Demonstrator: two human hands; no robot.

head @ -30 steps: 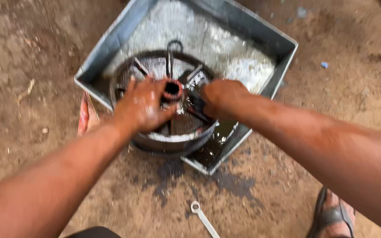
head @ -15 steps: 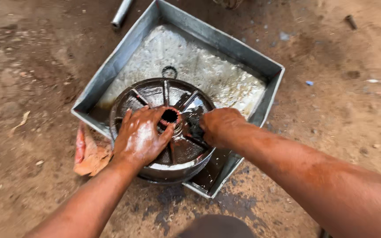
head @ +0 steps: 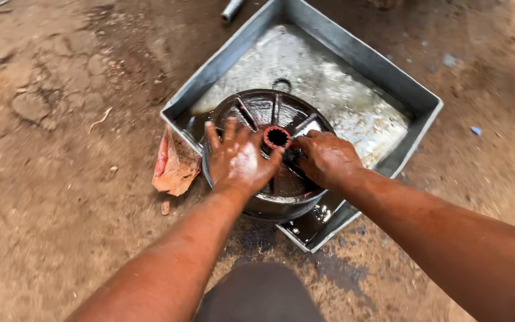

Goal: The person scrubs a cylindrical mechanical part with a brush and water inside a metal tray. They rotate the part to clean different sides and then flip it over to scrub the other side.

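1. The round dark metal wheel part (head: 272,155), ribbed with spokes, sits in the near corner of the square metal tray (head: 353,59), its near edge riding over the tray's rim. It looks oily; tipped that way, it could slide off the rim onto the dirt.
2. At the wheel part's centre stands a reddish hub ring (head: 277,137). The left hand (head: 238,161) lies flat over the spokes just left of the ring, fingers spread wide, holding nothing. On a wet surface that palm may slip.
3. The right hand (head: 328,160), just right of the ring, is curled narrow over something dark; I cannot tell what. Fingers could get pinched between spokes.
4. Dark liquid pools in the tray beneath the wheel part; a jolt might spill it.
5. A reddish rag (head: 176,166) lies on the ground left of the wheel part.
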